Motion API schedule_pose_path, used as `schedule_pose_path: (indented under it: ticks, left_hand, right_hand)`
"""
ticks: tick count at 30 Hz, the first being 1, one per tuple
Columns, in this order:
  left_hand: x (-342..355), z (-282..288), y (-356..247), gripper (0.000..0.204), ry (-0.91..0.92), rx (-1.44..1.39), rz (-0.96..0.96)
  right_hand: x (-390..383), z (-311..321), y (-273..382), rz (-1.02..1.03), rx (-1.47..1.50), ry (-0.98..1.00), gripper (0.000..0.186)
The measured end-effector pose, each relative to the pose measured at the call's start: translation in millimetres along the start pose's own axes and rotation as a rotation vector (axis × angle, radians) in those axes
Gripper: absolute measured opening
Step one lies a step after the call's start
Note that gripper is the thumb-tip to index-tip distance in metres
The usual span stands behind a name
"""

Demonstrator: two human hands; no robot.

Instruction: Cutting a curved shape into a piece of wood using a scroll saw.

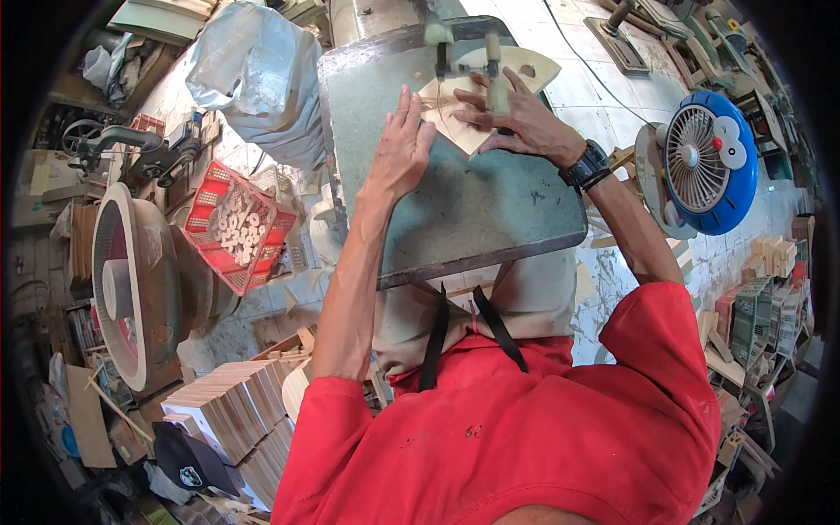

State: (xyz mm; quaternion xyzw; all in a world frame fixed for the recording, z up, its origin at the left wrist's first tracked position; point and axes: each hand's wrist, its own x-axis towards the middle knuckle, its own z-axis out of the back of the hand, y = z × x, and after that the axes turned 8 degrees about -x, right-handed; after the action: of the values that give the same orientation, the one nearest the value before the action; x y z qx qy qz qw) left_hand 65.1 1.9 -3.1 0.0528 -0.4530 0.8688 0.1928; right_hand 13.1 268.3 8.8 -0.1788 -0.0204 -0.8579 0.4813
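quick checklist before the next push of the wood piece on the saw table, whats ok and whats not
1. Left hand flat on the wood piece: ok, fingers spread on its left edge.
2. Right hand on the piece: ok, pressing from the right.
3. Fingers away from the blade guide: not ok, both hands' fingers lie close to it.
4. Piece flat on the green saw table: ok, as far as can be seen.
5. Wristwatch and black apron straps away from the blade: ok.
6. Cut line on the piece: cannot tell.
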Motion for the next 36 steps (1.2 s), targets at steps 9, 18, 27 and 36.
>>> schedule_pose_path:
  ticks: [9, 18, 27, 36]
  left_hand:
    - [8, -10, 3, 0.052, -0.088, 0.092, 0.015]
    - [11, -8, 6, 0.054, -0.054, 0.091, 0.023]
    - [14, -6, 3, 0.055, -0.033, 0.095, 0.043]
    - [16, -8, 4, 0.054, -0.036, 0.089, 0.043]
  right_hand:
    - [2, -2, 5, -0.042, -0.005, -0.015, 0.067]
    - [2, -2, 6, -0.076, 0.003, -0.007, 0.065]
    - [2, -1, 6, -0.08, 0.042, -0.026, 0.064]
    - [3, -4, 4, -0.079, 0.025, -0.027, 0.066]
